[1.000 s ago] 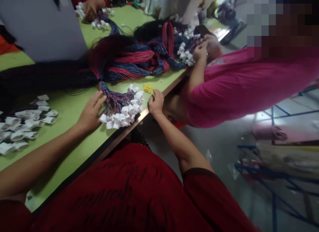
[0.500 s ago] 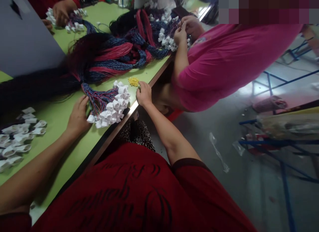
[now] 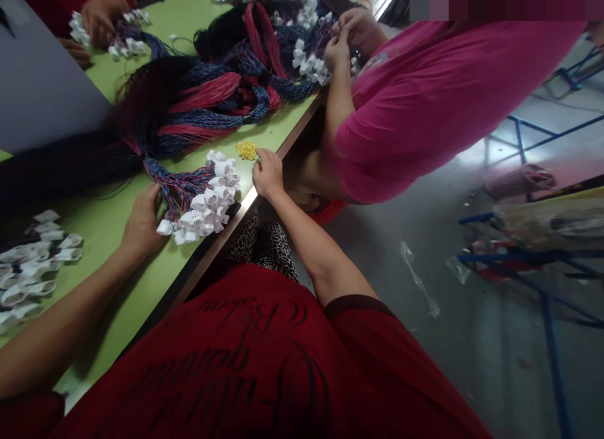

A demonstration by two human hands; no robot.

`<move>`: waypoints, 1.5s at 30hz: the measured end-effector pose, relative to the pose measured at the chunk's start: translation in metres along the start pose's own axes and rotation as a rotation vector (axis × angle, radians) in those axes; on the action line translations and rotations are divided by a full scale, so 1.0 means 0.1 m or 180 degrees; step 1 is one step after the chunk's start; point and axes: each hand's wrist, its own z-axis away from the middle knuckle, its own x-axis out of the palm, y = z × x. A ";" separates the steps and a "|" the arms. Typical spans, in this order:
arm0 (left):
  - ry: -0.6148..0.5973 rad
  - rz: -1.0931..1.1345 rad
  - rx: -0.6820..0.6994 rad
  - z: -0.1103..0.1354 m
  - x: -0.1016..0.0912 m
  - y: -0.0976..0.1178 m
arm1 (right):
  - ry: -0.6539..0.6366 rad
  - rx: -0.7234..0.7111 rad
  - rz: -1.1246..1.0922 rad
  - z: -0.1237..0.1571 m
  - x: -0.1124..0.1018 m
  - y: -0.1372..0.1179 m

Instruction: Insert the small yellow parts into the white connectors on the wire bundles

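Note:
My left hand (image 3: 143, 223) rests on the green table with its fingers stretched out beside a bundle of red and blue wires (image 3: 182, 186). Many white plastic connectors (image 3: 207, 206) cap the wire ends, fanned toward the table edge. My left fingertips are partly hidden at the wires. By that edge, my right hand (image 3: 268, 173) has its index finger extended to a small heap of tiny yellow pieces (image 3: 246, 151), with the thumb apart from it. Nothing shows between the right finger and thumb; its other fingers are partly curled.
More white connectors (image 3: 31, 263) lie at the left. Long wire hanks (image 3: 207, 96) cover the table's far side. A co-worker in a pink shirt (image 3: 438, 105) sits close on the right; another person's hand (image 3: 98, 21) works at the upper left. Blue metal frames (image 3: 550, 351) stand at right.
The whole view has shifted slightly, moving the table things left and up. My right index finger stays at the yellow heap, and my left hand stays by the wires.

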 end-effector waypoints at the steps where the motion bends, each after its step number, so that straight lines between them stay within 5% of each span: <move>1: 0.0012 0.0035 0.0024 0.00 0.00 -0.01 | 0.0038 -0.0016 -0.0019 0.00 0.01 0.01; 8: 0.0274 0.0070 -0.0053 -0.07 0.03 -0.07 | 0.0043 -0.0026 -0.0087 0.00 -0.01 0.00; 15: 0.0193 0.0116 0.1255 -0.28 0.13 -0.12 | 0.0159 0.0001 0.0114 0.02 -0.06 -0.03; 34: 0.0020 0.0658 0.2206 -0.51 0.06 -0.05 | 0.0468 -0.0482 0.0017 -0.04 -0.02 0.12; 39: 0.0164 0.1362 0.2073 -0.53 0.12 0.01 | 0.0486 -0.0462 0.0064 -0.04 -0.01 0.13; 45: -0.0065 0.2559 0.1259 -0.55 0.00 0.13 | 0.0494 -0.0470 0.0109 -0.02 -0.03 0.11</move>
